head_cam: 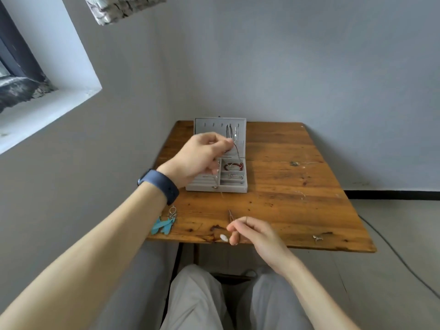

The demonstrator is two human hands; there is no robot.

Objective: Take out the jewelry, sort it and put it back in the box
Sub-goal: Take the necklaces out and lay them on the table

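The step in hand looks like handling one necklace [230, 214] at the lid [206, 126] of the jewelry box [234, 188], which stands open on the far left part of the counter [297, 206]; whether it is being hung on a hook or lifted off one cannot be told. The left hand [202, 156] is raised in front of the lid, its grip closed to a fine pinch of thumb and fingertips, apparently on the upper end of the chain. The right hand [257, 232] hovers at the near edge with its grip likewise pinched on the lower end, just beside a small white oval pendant [223, 238]. The strand between them is hair-thin and partly lost against the wood. The next move probably calls for keeping that strand lightly taut so it neither knots nor snags the silvery chains [232, 136] hanging in the lid. The box is grey and soft-looking (velvet-like, I would guess), with ridged ring rolls and square compartments; one holds a red bracelet [233, 166], the one nearer a small silver piece [235, 176]. Blue feather earrings [164, 225] lie at the near left corner, light and flat. The counter is worn, knotty, varnished plank wood.
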